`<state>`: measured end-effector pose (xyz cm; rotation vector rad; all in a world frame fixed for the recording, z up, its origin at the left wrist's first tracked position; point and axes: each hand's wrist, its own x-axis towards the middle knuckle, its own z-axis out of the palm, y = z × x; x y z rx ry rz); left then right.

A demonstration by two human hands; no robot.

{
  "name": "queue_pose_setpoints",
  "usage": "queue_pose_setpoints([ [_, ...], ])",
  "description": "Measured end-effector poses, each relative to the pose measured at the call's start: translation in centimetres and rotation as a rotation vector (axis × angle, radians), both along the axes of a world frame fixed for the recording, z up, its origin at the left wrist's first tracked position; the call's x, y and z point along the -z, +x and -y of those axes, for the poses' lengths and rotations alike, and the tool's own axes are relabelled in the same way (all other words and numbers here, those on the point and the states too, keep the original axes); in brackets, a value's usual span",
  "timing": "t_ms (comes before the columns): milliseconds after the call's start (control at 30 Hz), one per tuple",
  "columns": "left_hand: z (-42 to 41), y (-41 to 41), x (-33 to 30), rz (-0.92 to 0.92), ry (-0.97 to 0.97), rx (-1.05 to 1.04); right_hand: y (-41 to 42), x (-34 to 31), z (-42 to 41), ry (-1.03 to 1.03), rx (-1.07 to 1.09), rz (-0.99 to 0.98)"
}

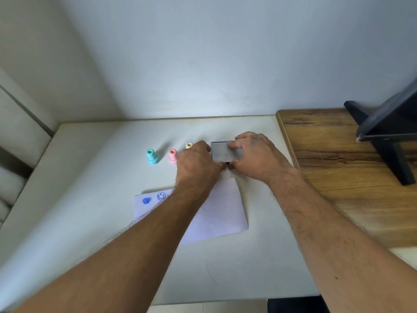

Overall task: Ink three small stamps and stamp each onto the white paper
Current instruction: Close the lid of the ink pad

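Evidently both hands are at the ink pad (222,152), a small grey case lying on the desk (94,199) just behind the paper (225,211). The left hand (198,164) grips its left edge and near corner with curled fingers; the right hand (257,154) holds the right side, thumb at the near edge and fingers curled over the far one. The two thumbs nearly meet at the front, where a dark lip shows, so the hands look set to work the lid, though whether they are opening or closing it cannot be told.

Three stamps stand upright in a row left of the pad: the teal stamp (152,157) farthest out, the pink stamp (173,156) beside the left hand, and the cream stamp (189,145) half hidden behind the knuckles. Keeping them lined up near the pad probably makes each one quick to reach.

The paper lies in front, partly under the left forearm. Two blue marks show in its left corner, a blot (146,201) and a smiley (161,196); any third mark would be hidden by the arm, so how far the task has got is uncertain.
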<state>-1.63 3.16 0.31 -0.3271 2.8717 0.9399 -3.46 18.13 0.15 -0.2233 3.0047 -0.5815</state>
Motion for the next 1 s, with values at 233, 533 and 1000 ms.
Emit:
queue_pose_setpoints([
  [233, -0.3, 0.0, 0.2, -0.078, -0.219, 0.142, -0.2, -0.3, -0.3, -0.033, -0.012, 0.071],
  [533, -1.0, -0.6, 1.0, -0.060, -0.337, 0.144, 0.1, -0.4, 0.4, -0.064, 0.058, 0.012],
  [1000, -0.4, 0.2, -1.9, -0.105, -0.149, 0.053, 0.3, -0.6, 0.0, -0.344, 0.218, -0.003],
])
